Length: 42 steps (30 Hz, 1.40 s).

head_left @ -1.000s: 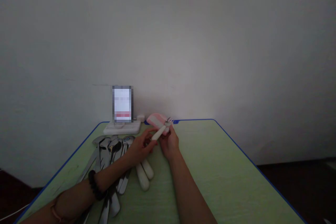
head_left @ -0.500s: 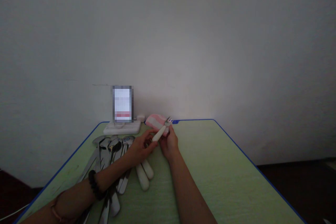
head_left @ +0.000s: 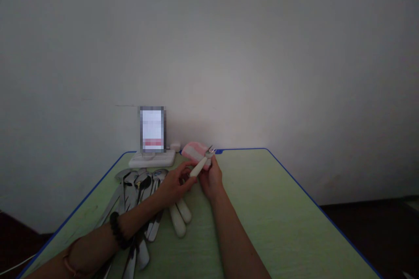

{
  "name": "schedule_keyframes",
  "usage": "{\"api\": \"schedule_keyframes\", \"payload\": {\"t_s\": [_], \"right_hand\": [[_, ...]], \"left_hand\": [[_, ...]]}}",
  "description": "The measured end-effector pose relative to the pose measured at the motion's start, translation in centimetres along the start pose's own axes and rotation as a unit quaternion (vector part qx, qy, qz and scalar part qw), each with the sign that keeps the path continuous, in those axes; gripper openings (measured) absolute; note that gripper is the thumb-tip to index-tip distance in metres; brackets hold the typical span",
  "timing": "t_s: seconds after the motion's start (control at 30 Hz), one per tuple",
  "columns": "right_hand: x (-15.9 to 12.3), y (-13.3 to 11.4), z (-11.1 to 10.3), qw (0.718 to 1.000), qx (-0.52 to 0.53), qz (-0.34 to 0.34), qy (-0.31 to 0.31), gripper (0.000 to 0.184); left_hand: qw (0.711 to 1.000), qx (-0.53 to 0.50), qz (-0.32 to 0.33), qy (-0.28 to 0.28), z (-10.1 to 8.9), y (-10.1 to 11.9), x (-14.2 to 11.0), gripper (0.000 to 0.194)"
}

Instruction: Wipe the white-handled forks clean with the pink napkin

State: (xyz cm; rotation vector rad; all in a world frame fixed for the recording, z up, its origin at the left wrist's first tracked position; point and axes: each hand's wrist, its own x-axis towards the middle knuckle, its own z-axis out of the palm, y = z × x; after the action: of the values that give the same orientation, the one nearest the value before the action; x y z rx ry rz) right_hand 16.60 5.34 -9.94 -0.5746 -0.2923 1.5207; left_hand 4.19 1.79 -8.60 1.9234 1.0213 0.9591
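A fork with a white handle and metal tines slants between my hands above the far middle of the table. My left hand is closed on the lower end of its handle. A pink-and-white striped cloth lies against the fork's neck, held in my right hand, whose fingers are partly hidden behind the cloth and fork. Beneath my left forearm spreads a pile of metal cutlery, with spoon bowls at the far end. Two white handles stick out of the pile toward me.
A lit, blurred screen stands on a white base at the back left. Beside it sits a small white object. The green table has a blue edge and meets a grey wall at the back.
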Motion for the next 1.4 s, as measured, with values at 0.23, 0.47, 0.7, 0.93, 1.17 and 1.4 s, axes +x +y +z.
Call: {"api": "schedule_keyframes", "payload": {"t_s": [0.23,0.47,0.7,0.93,1.17,1.4], "right_hand": [[0.1,0.0,-0.28,1.0,0.001,-0.011,-0.011,0.025],[0.08,-0.26,-0.2,0.999,0.03,-0.007,0.009,0.024],[-0.13,0.05,-0.05,1.0,-0.015,0.005,-0.023,0.022],[0.21,0.06,-0.37,1.0,-0.007,-0.006,-0.013,0.019],[0.39,0.0,-0.35,0.999,0.025,-0.003,0.02,0.021],[-0.36,0.14,-0.02,0.998,-0.042,-0.035,-0.028,0.014]], "left_hand": [[1.0,-0.014,-0.003,0.002,0.01,0.1,-0.03,0.035],[0.998,-0.056,0.003,0.006,-0.05,-0.11,-0.04,0.035],[1.0,-0.03,-0.002,0.006,0.05,-0.47,0.02,0.035],[0.999,-0.045,0.005,-0.006,-0.03,-0.1,-0.15,0.027],[0.998,-0.055,0.017,-0.019,-0.18,-0.04,-0.4,0.018],[0.998,-0.048,0.013,0.024,0.08,0.14,-0.09,0.028]]}}
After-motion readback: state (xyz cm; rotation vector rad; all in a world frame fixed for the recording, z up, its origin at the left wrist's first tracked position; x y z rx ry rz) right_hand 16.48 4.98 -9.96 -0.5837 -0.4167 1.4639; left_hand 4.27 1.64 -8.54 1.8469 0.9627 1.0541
